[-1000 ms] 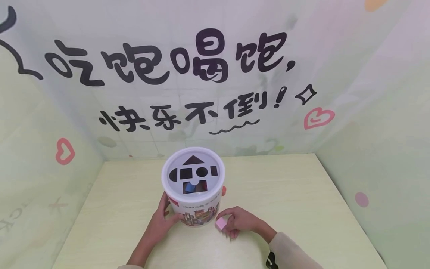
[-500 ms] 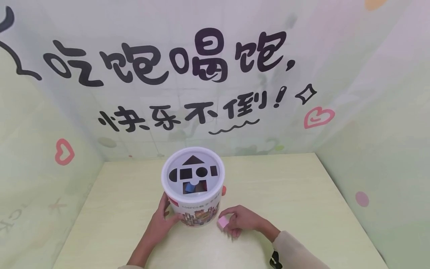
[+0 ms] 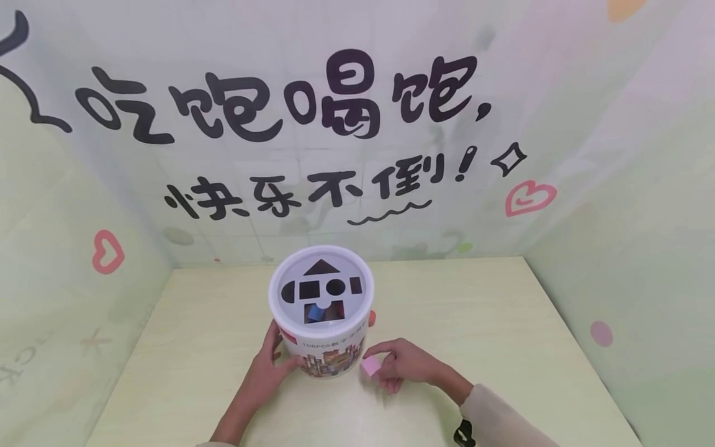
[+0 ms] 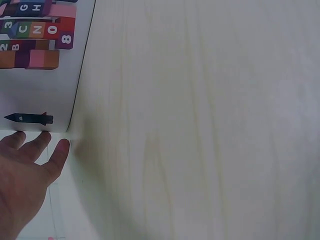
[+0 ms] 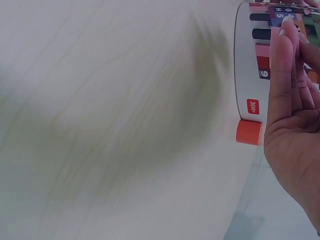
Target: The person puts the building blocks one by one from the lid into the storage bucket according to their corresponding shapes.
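Observation:
A round white bucket [image 3: 329, 338] with a printed side stands on the table, its white lid [image 3: 321, 251] cut with shaped holes. Through the lowest hole a blue block [image 3: 316, 312] shows inside. My left hand [image 3: 268, 372] holds the bucket's left side, thumb across the front and fingers farther back; the left wrist view has its fingertips [image 4: 61, 146] right at the bucket's edge. Close to the bucket's lower right, my right hand [image 3: 403, 363] pinches a pink block [image 3: 371, 366] between thumb and fingers. In the right wrist view this hand hides the block.
An orange cylindrical block [image 5: 248, 132] lies beside the bucket on its far right side. The pale wooden table [image 3: 491, 347] is bounded by printed panels at the back [image 3: 346, 230] and at both sides.
My right hand has shifted slightly right and up with the pink block, and the block's face has turned a little. The left hand and bucket stay put.

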Demonstrator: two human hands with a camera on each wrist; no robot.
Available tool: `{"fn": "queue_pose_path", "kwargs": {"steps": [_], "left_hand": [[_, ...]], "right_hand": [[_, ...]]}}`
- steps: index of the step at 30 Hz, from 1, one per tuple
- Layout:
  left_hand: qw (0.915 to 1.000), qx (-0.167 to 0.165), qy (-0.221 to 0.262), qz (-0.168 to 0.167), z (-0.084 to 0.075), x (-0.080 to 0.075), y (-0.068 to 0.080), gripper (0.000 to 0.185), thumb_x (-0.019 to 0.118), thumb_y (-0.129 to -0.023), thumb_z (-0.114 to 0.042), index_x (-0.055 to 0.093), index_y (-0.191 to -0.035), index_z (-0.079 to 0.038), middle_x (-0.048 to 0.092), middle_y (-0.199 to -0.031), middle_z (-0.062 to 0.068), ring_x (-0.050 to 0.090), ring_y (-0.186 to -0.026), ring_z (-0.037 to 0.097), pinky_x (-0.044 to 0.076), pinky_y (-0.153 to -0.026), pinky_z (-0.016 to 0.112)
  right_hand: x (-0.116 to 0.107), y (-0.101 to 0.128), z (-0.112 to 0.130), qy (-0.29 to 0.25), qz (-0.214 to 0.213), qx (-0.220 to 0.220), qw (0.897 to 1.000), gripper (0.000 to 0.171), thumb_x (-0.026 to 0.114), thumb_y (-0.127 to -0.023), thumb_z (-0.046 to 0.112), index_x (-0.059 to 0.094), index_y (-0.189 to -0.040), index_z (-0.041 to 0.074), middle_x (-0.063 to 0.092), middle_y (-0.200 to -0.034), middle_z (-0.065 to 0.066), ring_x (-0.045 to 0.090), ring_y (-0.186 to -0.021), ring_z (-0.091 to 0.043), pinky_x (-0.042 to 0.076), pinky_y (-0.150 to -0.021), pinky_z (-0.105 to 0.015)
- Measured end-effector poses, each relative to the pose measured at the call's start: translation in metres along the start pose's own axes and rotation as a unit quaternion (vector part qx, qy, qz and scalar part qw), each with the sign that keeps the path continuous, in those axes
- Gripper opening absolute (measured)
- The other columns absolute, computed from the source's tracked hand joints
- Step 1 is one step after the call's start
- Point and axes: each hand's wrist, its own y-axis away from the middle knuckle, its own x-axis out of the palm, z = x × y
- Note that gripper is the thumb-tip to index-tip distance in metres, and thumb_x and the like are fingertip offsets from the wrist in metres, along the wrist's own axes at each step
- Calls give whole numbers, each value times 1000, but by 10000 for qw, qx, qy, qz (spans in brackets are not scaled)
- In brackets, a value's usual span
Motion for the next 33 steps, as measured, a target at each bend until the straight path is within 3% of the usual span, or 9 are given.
{"fn": "queue_pose_path", "kwargs": {"steps": [6,18,27,33], "left_hand": [[10000,-6,-18,1,0,0,0,99,73,-87,-27,3,-157,-34,17,-162,12,32,-141,41,39,-106,60],[10000,-29,-36,22,1,0,1,99,73,-88,-28,2,-156,-36,15,-163,10,30,-142,41,40,-107,59],[10000,-18,-56,18,-1,-1,1,98,72,-88,-30,3,-156,-36,17,-162,11,31,-141,42,39,-107,60],[10000,7,-39,22,0,-1,1,98,73,-88,-30,3,-157,-35,17,-162,11,31,-141,42,39,-106,60]], "right_hand": [[1,5,13,47,121,-44,9999,37,71,-86,13,65,-123,10,68,-65,-6,65,-52,-15,60,-55,-46],[9,12,45,80,214,-555,9982,36,70,-88,15,65,-124,14,67,-64,-3,66,-54,-14,60,-54,-35],[14,15,64,-179,5,-761,9969,39,69,-89,9,63,-127,13,67,-66,-14,65,-54,-15,59,-59,-56],[14,19,74,-90,-118,-729,9972,37,71,-88,8,65,-124,13,67,-65,-16,64,-53,-17,60,-54,-43]]}}
